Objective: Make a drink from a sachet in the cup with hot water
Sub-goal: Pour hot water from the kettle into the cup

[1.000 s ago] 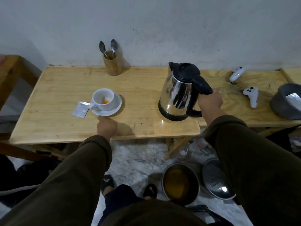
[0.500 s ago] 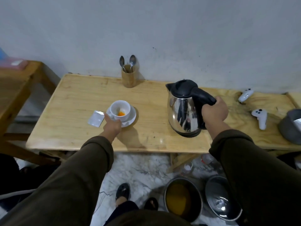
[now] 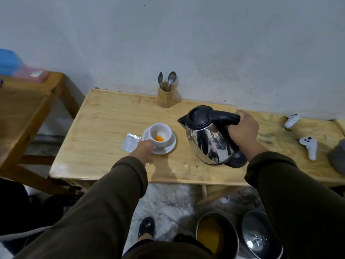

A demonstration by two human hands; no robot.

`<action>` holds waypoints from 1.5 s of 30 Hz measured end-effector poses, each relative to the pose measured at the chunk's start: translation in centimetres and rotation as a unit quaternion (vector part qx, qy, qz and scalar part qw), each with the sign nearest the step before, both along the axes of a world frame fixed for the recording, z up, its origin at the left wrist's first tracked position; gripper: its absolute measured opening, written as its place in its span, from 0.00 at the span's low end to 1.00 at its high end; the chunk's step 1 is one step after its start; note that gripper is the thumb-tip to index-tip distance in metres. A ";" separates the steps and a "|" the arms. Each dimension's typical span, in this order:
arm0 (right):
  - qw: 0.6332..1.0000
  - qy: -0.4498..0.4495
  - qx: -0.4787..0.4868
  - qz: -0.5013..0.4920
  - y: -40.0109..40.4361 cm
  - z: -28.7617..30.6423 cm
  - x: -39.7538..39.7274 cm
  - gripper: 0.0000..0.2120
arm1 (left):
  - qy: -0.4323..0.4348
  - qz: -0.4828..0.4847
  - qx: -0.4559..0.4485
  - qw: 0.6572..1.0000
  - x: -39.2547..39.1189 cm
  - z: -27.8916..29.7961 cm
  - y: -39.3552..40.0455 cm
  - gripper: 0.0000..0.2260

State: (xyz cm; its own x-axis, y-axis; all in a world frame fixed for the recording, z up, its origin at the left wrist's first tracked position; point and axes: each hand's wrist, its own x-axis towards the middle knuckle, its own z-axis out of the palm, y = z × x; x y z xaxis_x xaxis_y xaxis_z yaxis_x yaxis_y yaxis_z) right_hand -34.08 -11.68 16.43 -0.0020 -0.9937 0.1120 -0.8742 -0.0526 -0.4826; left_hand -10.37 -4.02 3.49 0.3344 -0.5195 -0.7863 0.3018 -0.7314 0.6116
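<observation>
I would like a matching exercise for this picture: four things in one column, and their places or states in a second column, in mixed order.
Things:
1. shiny steel kettle with black lid
2. white ceramic cup
3. silver foil sachet
4. two metal spoons

Places or states:
A. standing in the round wooden holder
B. lying flat, left of the white saucer
C. tilted, handle gripped by the right hand
D. orange powder at the bottom, touched by the left hand

Pairs: 1-C, 2-D, 3-B, 4-A
</observation>
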 end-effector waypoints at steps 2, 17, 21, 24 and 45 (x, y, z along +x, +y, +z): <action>1.000 0.013 -0.006 0.014 0.1 0.3 0.8 0.09 | -0.003 -0.008 0.013 1.000 0.3 0.0 -0.3 0.25; 0.994 0.105 -0.017 0.028 0.6 1.5 3.7 0.10 | 0.068 0.019 0.013 0.997 0.9 0.3 -0.1 0.26; 0.993 0.115 -0.020 0.021 0.7 1.8 4.1 0.10 | 0.062 0.017 0.018 0.998 0.9 0.4 -0.1 0.26; 0.993 0.118 -0.018 0.015 0.7 1.9 4.5 0.10 | 0.062 0.022 0.013 0.998 0.8 0.3 0.0 0.25; 0.987 0.155 -0.023 0.027 -0.1 1.8 5.6 0.11 | 0.069 0.017 0.017 0.997 1.1 0.7 0.1 0.27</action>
